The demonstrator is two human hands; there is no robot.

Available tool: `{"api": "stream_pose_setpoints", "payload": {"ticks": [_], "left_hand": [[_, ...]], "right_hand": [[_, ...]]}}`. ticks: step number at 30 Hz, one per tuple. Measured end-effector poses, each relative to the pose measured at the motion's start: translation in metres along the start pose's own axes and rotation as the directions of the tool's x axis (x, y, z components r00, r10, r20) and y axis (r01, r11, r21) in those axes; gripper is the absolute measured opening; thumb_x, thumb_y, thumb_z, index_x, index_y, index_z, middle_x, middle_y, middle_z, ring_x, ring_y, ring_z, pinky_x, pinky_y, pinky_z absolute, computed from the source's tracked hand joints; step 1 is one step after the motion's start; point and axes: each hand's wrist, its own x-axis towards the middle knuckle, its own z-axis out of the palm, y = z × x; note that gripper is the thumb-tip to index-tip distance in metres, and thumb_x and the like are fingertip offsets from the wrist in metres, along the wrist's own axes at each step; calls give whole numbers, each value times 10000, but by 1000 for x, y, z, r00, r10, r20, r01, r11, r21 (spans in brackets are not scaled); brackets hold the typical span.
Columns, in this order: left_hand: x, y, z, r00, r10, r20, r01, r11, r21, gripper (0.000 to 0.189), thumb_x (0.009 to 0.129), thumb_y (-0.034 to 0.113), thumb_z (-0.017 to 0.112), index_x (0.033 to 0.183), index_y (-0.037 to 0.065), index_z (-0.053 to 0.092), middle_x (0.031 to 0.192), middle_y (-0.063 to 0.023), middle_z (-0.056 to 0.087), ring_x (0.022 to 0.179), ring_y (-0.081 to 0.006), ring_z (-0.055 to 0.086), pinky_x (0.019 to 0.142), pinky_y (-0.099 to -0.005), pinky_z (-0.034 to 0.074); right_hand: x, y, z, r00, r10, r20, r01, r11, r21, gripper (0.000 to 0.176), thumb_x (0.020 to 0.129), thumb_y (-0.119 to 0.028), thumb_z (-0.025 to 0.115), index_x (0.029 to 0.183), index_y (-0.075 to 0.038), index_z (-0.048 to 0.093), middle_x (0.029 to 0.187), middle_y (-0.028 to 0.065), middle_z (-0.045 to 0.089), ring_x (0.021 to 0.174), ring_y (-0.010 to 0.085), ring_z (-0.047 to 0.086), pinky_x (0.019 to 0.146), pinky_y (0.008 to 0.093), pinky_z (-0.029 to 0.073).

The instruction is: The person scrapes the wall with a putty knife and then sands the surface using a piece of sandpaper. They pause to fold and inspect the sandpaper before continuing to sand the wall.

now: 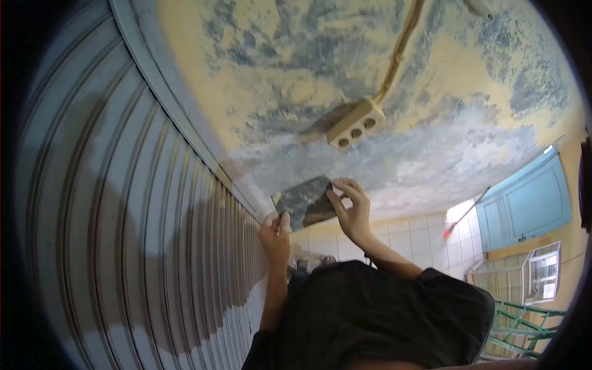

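A thin, dark grey sheet with pale smudges is held up in front of the patchy wall. My left hand pinches its lower left corner between thumb and fingers. At its right edge, my right hand grips the sheet between thumb and index finger, the other fingers curled. Above the sheet, a cream power strip with three sockets is fixed to the wall.
Ribbed metal shutter fills the left side, close to my left arm. A cable conduit climbs from the sockets. At the right are a blue door, a red-ended stick, a glass-sided case and green metal frames. Pale tiles cover the floor.
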Motion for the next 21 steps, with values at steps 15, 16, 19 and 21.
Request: {"api": "stream_pose_setpoints", "payload": {"ticks": [15,16,19,21], "left_hand": [[6,-40,3,993,-117,22,118,947,-300,124,1014,71,627,1114,-3,638,968,-51,714,869,-87,636,779,-241,484],[6,-37,4,994,-112,16,111,945,-306,124,1014,71,627,1114,-3,638,968,-51,714,869,-87,636,779,-241,484],[3,-34,5,993,-118,14,116,938,-327,133,1026,96,625,1117,0,637,980,-48,712,885,-88,634,800,-235,480],[2,-32,4,993,-119,-8,112,951,-289,153,1032,124,631,1118,-2,637,982,-47,712,871,-87,632,800,-236,485]], "right_hand": [[4,1,3,937,-120,329,130,991,-11,254,884,-139,787,1095,-25,703,1167,174,698,1307,376,543,1063,486,444],[1,3,5,941,6,338,-65,985,162,267,893,-107,777,1130,-19,689,1297,174,608,1342,367,510,1062,472,465],[-4,2,10,869,245,430,-443,773,454,306,910,-41,756,1199,-5,661,1559,175,429,1413,350,446,1060,444,509],[-4,-2,11,929,139,342,-269,889,371,443,918,21,726,1334,6,574,1640,185,268,1449,313,397,1050,416,533]]}}
